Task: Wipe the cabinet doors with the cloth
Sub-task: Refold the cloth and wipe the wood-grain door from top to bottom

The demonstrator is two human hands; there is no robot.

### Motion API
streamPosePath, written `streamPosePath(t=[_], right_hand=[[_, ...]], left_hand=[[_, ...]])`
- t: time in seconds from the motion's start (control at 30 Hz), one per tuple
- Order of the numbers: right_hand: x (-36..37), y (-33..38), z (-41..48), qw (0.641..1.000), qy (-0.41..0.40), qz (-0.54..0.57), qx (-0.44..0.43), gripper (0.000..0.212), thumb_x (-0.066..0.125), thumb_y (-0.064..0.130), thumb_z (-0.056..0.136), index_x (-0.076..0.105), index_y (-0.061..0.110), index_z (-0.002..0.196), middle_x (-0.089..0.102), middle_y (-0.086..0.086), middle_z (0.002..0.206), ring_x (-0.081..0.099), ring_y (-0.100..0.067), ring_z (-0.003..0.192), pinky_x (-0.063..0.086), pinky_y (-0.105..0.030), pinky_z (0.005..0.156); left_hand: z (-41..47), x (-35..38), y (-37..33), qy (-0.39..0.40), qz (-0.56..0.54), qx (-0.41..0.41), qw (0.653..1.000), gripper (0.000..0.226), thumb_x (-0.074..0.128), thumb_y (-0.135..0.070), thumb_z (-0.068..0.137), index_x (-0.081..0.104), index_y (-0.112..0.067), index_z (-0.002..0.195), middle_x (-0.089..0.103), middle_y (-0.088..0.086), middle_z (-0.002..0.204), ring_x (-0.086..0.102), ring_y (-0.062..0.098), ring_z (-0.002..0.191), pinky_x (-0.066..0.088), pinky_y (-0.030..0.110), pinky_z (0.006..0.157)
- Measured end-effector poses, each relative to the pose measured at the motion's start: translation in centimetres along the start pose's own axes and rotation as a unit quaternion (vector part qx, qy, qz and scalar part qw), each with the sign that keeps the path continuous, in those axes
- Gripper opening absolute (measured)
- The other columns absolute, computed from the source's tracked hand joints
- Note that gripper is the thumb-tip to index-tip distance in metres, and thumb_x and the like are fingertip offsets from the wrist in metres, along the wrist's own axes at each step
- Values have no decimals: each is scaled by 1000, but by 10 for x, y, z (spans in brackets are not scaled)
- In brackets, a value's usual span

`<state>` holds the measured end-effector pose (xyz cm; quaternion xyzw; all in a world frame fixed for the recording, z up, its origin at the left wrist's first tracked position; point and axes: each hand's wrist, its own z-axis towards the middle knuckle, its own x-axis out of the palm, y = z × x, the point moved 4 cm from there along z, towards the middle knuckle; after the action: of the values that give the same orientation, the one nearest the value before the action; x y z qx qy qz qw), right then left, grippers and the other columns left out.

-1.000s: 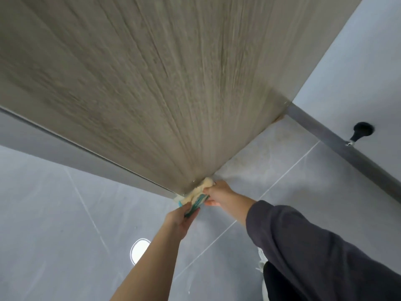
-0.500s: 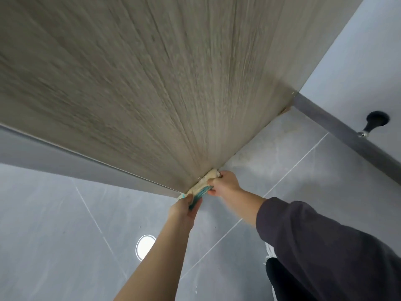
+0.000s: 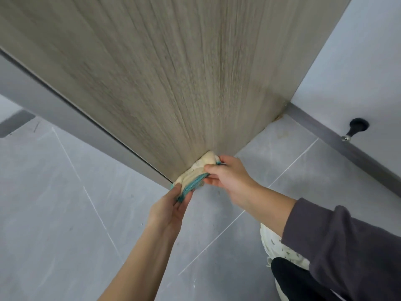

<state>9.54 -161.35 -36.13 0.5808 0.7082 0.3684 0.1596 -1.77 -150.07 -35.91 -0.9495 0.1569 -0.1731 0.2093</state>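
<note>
Both the left hand [image 3: 171, 208] and right hand [image 3: 230, 177] grip the cloth [image 3: 196, 175] at the cabinet door [image 3: 165, 83]'s bottom corner, so probably this door's nearly done, others unseen.

left hand [image 3: 169, 211]: arm extended, fingers [image 3: 177, 191] pinch cloth [image 3: 196, 173] | right hand [image 3: 231, 179]: arm extended, fingers grip cloth

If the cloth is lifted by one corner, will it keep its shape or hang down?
It would probably hang limp: the cloth is bunched and creased between the left hand and right hand. It is likely light, since pinching alone keeps it against the cabinet door.
</note>
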Motion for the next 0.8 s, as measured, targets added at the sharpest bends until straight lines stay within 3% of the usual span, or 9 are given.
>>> streamPosePath(t=[0.13,0.27,0.47,0.7,0.8], right_hand=[[8,34,-35,999,37,-4,-38,23,64,1,90,60,0,113,68,-18,108,68,-22,87,59,-24,71],[18,73,-71,996,61,7,-69,26,64,0,90,59,-3,115,69,-19,107,69,-22,86,57,-24,67],[29,130,-119,983,115,17,-142,23,63,0,89,59,-4,112,68,-20,104,69,-21,85,55,-23,66],[37,194,-173,927,217,87,-294,23,61,6,82,57,4,104,68,-10,95,67,-19,90,55,-29,74],[31,195,-171,917,246,110,-295,23,59,2,86,56,7,108,67,-9,98,67,-20,93,55,-29,76]], left_hand=[[-42,7,-22,26,10,20,999,12,62,-5,92,64,4,99,71,18,103,69,26,97,59,26,74],[-90,18,-48,56,-9,38,998,12,62,-6,90,66,3,98,74,17,98,74,22,79,59,25,72],[-153,38,-78,114,-35,80,990,16,64,-11,85,69,-1,95,75,15,97,75,19,80,60,22,67],[-210,72,-99,224,-22,246,943,15,63,-18,76,73,-11,85,75,3,95,72,9,86,56,18,67],[-210,78,-94,233,-14,287,929,19,63,-17,78,70,-12,94,74,2,101,71,10,91,56,19,70]])
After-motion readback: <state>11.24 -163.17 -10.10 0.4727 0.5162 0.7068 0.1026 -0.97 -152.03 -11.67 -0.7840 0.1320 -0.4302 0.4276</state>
